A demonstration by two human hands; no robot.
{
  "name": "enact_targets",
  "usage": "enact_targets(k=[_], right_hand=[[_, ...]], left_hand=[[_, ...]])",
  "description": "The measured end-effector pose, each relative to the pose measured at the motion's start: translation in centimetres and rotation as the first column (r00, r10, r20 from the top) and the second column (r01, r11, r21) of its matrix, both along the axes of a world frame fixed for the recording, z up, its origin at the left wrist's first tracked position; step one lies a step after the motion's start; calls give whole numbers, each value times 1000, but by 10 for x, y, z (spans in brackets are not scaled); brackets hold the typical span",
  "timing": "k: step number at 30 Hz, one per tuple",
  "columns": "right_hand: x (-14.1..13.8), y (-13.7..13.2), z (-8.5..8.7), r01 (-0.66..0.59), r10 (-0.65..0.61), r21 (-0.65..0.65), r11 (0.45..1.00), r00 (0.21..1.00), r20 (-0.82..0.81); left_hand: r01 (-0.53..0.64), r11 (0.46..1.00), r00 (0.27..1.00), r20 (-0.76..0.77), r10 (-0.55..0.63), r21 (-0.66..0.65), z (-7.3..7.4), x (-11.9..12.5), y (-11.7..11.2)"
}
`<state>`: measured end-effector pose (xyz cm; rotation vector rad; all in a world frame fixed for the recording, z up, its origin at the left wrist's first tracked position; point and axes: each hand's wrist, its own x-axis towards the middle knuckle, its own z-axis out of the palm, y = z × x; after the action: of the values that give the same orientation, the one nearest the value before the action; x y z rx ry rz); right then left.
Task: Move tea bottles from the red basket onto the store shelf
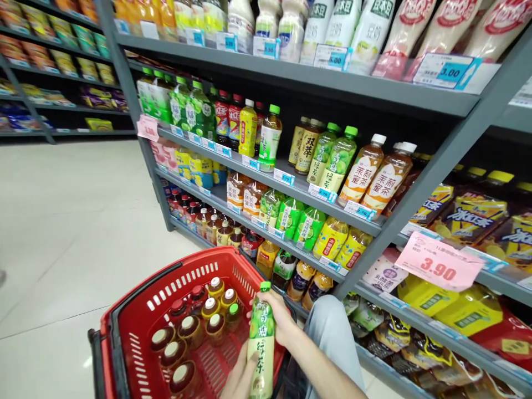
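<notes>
1. Nearest the camera, the left hand (240, 372) cups the lower part of a green-capped tea bottle (261, 343), fingers curled against its label
2. The right hand (277, 316) wraps around the bottle's upper half, fingers closed just under the cap; the bottle stands upright between both hands
3. Just left of the fingers a red basket (137, 316) holds upright capped bottles (199, 324); the held bottle hangs over its right rim
4. Beyond the fingers, grey shelves (291, 183) carry rows of drinks with price tags (439, 267)
</notes>
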<state>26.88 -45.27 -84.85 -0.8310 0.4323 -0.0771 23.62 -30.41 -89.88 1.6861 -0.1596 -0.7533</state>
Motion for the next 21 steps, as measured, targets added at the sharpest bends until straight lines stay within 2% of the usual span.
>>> enact_targets(k=[3, 6, 8, 11, 14, 17, 21], right_hand=[[-1, -5, -1, 51, -50, -171, 984, 999, 15], [-4, -13, 1, 76, -70, -430, 900, 997, 30], [-5, -20, 3, 33, -45, -521, 853, 999, -9], [-7, -29, 7, -41, 10, -561, 827, 998, -59], [-9, -36, 18, -20, 7, -609, 793, 1000, -23], [-11, -42, 38, 50, -39, -624, 780, 999, 31], [-10, -46, 75, 113, -103, -637, 763, 993, 52]], left_hand=[[60, 997, 990, 123, -67, 57, 14, -5, 0], [88, 986, 959, 254, -121, 139, 24, -7, 5], [125, 982, 950, 267, -159, 142, 30, -5, 9], [191, 981, 946, 259, -193, 33, 39, -3, 14], [194, 979, 952, 252, -174, -55, 48, -1, 17], [156, 969, 971, 210, -115, -193, 53, 3, 15], [67, 891, 996, 83, -33, -448, 55, 14, 9]])
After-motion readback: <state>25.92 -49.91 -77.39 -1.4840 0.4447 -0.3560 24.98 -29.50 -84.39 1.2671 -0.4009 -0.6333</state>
